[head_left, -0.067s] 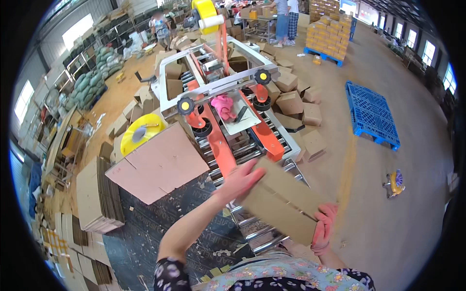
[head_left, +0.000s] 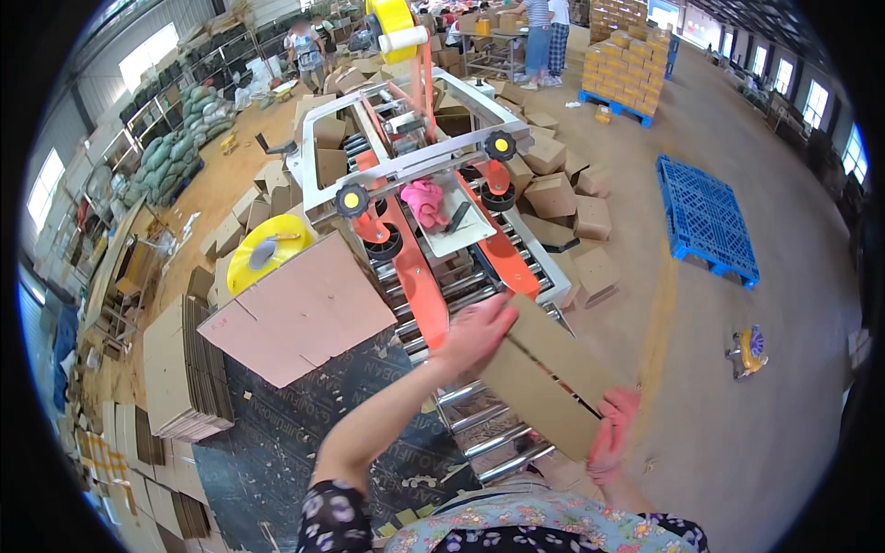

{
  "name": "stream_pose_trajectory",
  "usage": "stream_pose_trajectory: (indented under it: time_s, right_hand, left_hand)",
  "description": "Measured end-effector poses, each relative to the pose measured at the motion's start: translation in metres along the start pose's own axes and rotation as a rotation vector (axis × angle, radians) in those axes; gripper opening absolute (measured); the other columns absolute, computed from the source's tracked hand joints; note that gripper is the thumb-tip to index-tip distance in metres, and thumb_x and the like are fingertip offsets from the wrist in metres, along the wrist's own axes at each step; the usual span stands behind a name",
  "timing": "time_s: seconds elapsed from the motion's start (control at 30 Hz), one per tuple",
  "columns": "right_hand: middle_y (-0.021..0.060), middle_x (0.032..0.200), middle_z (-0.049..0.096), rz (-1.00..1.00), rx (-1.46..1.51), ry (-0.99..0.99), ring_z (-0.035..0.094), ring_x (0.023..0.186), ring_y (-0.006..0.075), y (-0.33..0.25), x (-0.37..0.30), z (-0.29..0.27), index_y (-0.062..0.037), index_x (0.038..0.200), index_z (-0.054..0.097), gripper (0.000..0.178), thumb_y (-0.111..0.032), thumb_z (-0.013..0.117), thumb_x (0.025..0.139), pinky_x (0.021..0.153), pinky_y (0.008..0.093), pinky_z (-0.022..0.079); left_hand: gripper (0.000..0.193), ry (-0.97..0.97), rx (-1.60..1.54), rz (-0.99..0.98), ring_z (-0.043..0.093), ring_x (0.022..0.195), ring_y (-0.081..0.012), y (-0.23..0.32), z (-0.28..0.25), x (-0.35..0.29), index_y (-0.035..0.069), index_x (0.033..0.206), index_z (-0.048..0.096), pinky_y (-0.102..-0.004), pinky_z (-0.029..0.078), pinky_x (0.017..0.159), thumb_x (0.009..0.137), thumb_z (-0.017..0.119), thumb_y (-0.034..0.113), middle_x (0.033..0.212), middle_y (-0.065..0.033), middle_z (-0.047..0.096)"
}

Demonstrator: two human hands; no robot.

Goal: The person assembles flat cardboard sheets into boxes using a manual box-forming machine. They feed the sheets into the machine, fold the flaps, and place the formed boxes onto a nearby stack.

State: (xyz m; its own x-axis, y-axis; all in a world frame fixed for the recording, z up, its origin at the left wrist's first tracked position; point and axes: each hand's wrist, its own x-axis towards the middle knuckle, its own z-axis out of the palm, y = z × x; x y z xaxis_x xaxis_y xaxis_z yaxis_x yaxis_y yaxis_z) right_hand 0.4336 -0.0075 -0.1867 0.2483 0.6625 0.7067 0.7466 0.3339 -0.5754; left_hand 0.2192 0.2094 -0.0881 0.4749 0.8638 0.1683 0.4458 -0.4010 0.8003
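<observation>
Carton held at two ends, lower centre of frame

Left hand: grip closed over carton's upper-left end. Right hand: grip grasping the lower-right end, fingers along the edge. Carton tilted, long axis running upper left to lower right; dark slit visible between two flaps. It overlaps the metal rollers in view; contact with them cannot be told.

Surroundings: orange rails of a grey-framed machine just above, pink cloth-like item between them. Left of centre: pale pink board, yellow tape roll behind it, stacked flat cartons further left. Blue pallet, right of frame.
</observation>
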Motion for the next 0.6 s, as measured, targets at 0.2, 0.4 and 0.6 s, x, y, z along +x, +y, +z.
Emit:
stream_pose_trajectory:
  time_s: [0.2, 0.4, 0.6]
  right_hand:
    - [0.0129, 0.119, 0.057, -0.027, 0.004, 0.173, 0.045, 0.123, 0.0361, 0.026, 0.062, 0.16, -0.0035, 0.108, 0.059, 0.024, -0.018, 0.047, 0.093, 0.113, 0.0565, 0.018]
    - [0.0139, 0.123, 0.057, -0.279, 0.104, 0.082, 0.045, 0.125, 0.0377, -0.055, 0.118, 0.253, -0.003, 0.111, 0.06, 0.026, -0.014, 0.056, 0.089, 0.112, 0.0581, 0.02]
    - [0.0109, 0.121, 0.06, -0.675, 0.064, -0.237, 0.051, 0.119, 0.0309, -0.23, 0.172, 0.432, -0.0078, 0.119, 0.059, 0.048, -0.031, 0.067, 0.079, 0.108, 0.0525, 0.029]
  left_hand:
    - [0.034, 0.276, 0.59, 0.596, 0.058, 0.107, -0.028, -0.03, 0.035, 0.036, 0.001, 0.115, 0.058, -0.0395, 0.046, 0.094, 0.087, 0.063, 0.019, 0.115, -0.0138, 0.06]
    - [0.028, 0.391, 0.522, 0.164, 0.059, 0.104, -0.0342, -0.125, -0.045, -0.089, 0.005, 0.108, 0.062, -0.0456, 0.046, 0.093, 0.083, 0.062, 0.018, 0.109, -0.0166, 0.062]
    - [0.026, 0.486, 0.53, -0.262, 0.062, 0.091, -0.0372, -0.165, -0.131, -0.178, 0.005, 0.104, 0.063, -0.0458, 0.05, 0.081, 0.089, 0.058, 0.025, 0.102, -0.0153, 0.065]
